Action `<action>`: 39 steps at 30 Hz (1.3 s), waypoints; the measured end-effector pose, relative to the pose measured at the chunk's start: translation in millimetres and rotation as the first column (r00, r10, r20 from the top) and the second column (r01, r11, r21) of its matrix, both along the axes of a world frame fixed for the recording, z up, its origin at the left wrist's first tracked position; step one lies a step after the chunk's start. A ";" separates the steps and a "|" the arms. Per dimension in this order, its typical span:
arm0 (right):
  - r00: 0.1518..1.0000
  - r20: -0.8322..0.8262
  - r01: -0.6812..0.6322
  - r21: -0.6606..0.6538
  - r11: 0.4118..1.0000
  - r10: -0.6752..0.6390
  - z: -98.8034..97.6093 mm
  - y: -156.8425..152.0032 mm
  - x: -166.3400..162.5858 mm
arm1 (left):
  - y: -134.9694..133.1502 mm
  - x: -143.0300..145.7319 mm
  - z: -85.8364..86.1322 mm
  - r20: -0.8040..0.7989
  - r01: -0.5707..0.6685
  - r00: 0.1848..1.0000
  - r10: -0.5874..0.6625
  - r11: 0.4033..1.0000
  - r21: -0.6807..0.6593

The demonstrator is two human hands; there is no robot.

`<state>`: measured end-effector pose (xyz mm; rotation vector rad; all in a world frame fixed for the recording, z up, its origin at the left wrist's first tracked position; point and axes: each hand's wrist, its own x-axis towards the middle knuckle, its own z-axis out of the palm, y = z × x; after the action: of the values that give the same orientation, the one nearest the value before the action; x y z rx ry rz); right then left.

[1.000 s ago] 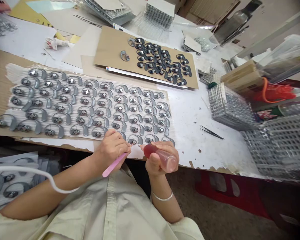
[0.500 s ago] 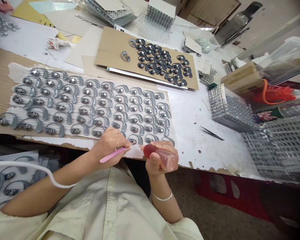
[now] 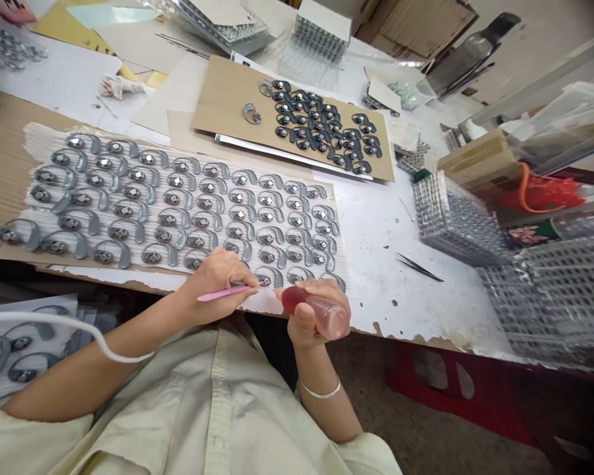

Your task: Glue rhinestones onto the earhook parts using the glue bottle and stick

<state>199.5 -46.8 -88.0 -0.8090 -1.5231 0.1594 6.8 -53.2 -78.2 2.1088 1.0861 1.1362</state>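
My left hand (image 3: 220, 280) is closed around slim pink tweezers (image 3: 222, 293), whose tips point right toward a grey ear-hook piece (image 3: 266, 280) in the front row. In my right hand (image 3: 321, 307) lies a soft squeeze bottle (image 3: 311, 310) of reddish liquid, tilted on its side with its thin nozzle pointing left at that same piece. Whether either tip touches the piece I cannot tell. Rows of similar grey ear-hook pieces, each with a shiny round part, lie on a white ribbed sheet (image 3: 344, 257) in front of me.
Behind the sheet, a brown cardboard (image 3: 228, 92) carries several dark ear-hook pieces. Black tweezers (image 3: 419, 267) lie on the white table at right, near stacked grey trays (image 3: 455, 211). A white cable (image 3: 79, 323) crosses over my left forearm. A red stool (image 3: 455, 389) stands below the table.
The pink tweezers' rear end has swung slightly up, so they lie flatter. The bottle has shifted a little left. The whole view has moved slightly; both hands keep their grip.
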 end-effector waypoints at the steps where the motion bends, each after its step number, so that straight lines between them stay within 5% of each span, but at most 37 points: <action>1: 1.000 -0.003 -0.006 0.001 1.000 0.006 -0.5 0.1 -0.1 | 0.3 0.0 0.2 0.005 -0.003 1.000 0.003 1.000 -0.010; 25: 0.999 0.005 -0.049 -0.034 0.998 0.049 0.8 0.6 -4.2 | 2.6 -1.2 5.6 -0.009 0.002 1.000 -0.002 0.999 -0.046; 29: 0.993 -0.107 -0.053 -0.050 0.997 0.048 1.3 1.0 -7.4 | 1.2 -1.3 4.2 -0.029 0.000 1.000 -0.002 0.998 -0.065; 33: 0.841 -0.536 -0.008 -0.152 0.988 -0.076 15.2 9.2 2.6 | -1.4 -3.2 7.7 0.003 -0.017 1.000 0.018 0.999 -0.030; 39: 0.574 -0.790 -0.352 -0.476 0.806 -0.215 40.0 31.5 53.8 | -6.6 13.6 18.5 0.104 -0.114 0.990 0.091 0.964 0.239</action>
<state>253.3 -15.3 -48.1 -0.9593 -0.5551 1.0010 20.4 -59.8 -59.8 2.1789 1.0694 1.4693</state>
